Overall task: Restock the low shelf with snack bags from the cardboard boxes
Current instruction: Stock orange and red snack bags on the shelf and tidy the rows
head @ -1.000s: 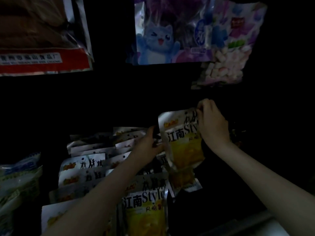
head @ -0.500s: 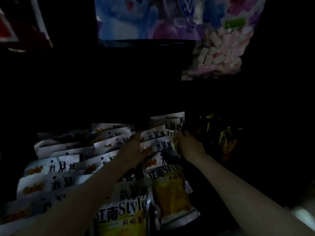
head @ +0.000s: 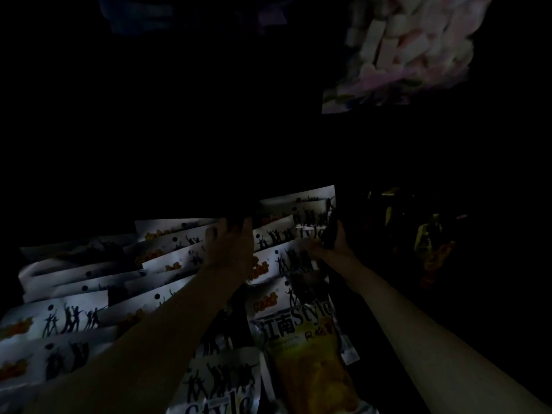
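The low shelf is very dark. White and yellow "Style" snack bags (head: 307, 354) stand in several overlapping rows, with more bags at the left (head: 71, 318) and at the back of the right-hand row (head: 295, 204). My left hand (head: 230, 246) lies with fingers spread against the bag tops in the middle row, holding nothing. My right hand (head: 331, 246) reaches deep into the right-hand row and pinches the right edge of a snack bag (head: 286, 258), thumb behind it.
A bag of pink and white marshmallows (head: 412, 52) hangs above at the upper right. Dark yellow-orange packets (head: 433, 243) sit in shadow right of the rows. The shelf's back and upper area are black and unreadable.
The bag my right hand held up a second ago now stands in the right-hand row. Both hands have reached further back, and the view has tilted down.
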`<state>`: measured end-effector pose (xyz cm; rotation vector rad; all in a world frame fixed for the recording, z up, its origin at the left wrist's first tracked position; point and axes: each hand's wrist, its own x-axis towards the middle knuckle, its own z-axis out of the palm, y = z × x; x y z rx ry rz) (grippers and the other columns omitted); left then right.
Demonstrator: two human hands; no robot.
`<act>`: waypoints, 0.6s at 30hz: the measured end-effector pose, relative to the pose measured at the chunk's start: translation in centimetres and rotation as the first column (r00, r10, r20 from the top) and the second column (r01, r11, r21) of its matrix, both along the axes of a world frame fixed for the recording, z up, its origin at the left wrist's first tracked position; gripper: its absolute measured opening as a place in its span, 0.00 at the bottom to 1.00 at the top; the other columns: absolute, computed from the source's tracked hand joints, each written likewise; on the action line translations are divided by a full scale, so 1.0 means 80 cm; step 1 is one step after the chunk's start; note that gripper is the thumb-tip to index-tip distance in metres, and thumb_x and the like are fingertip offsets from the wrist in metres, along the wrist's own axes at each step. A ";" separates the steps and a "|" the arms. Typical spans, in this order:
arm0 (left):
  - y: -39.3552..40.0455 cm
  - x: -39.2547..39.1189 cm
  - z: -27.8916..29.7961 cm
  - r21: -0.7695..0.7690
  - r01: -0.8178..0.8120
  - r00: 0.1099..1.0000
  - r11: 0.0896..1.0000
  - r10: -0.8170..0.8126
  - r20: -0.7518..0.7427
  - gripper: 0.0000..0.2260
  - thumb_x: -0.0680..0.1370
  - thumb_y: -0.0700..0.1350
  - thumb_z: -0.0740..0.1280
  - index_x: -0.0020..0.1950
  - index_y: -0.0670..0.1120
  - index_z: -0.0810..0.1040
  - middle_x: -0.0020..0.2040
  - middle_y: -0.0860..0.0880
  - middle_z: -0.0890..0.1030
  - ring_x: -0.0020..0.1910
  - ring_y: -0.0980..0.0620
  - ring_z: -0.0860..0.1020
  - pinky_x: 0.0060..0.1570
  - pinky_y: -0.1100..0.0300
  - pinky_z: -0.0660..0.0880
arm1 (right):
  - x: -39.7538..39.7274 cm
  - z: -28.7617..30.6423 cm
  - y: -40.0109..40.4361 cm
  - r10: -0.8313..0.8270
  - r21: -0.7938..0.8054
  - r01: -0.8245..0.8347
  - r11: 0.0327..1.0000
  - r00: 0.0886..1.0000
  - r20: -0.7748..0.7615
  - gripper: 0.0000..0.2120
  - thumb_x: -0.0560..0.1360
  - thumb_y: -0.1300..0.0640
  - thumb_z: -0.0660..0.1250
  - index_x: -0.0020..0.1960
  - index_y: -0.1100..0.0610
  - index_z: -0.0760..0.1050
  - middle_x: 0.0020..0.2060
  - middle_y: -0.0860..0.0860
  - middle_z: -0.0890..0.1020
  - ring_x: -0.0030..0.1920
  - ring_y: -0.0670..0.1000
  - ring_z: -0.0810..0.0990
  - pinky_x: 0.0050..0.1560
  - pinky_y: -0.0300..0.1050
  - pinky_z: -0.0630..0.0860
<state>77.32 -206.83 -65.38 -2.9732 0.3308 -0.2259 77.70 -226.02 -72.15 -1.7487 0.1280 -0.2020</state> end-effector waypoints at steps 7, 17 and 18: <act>0.005 0.028 -0.015 -0.373 0.091 0.996 0.923 -0.086 0.030 0.11 0.79 0.40 0.61 0.59 0.40 0.78 0.56 0.39 0.79 0.58 0.40 0.75 0.53 0.52 0.71 | 0.005 -0.017 0.018 0.109 0.166 -0.101 0.981 0.993 -0.041 0.30 0.78 0.47 0.60 0.76 0.46 0.51 0.74 0.50 0.61 0.72 0.54 0.63 0.66 0.51 0.68; 0.006 0.018 -0.009 -0.529 0.199 0.979 0.825 -0.187 0.077 0.14 0.79 0.38 0.62 0.64 0.39 0.75 0.62 0.39 0.76 0.63 0.41 0.73 0.58 0.58 0.66 | -0.004 0.009 0.020 0.040 0.252 -0.039 0.967 0.999 0.000 0.19 0.83 0.53 0.50 0.72 0.56 0.63 0.65 0.51 0.72 0.63 0.49 0.72 0.55 0.34 0.74; 0.008 0.013 -0.008 -0.531 0.221 0.973 0.818 -0.220 0.067 0.16 0.79 0.38 0.63 0.67 0.40 0.72 0.65 0.40 0.74 0.64 0.42 0.72 0.60 0.58 0.66 | -0.009 0.009 0.013 -0.003 0.234 0.007 0.972 1.000 -0.018 0.21 0.82 0.51 0.51 0.74 0.56 0.61 0.69 0.53 0.69 0.67 0.50 0.69 0.63 0.42 0.70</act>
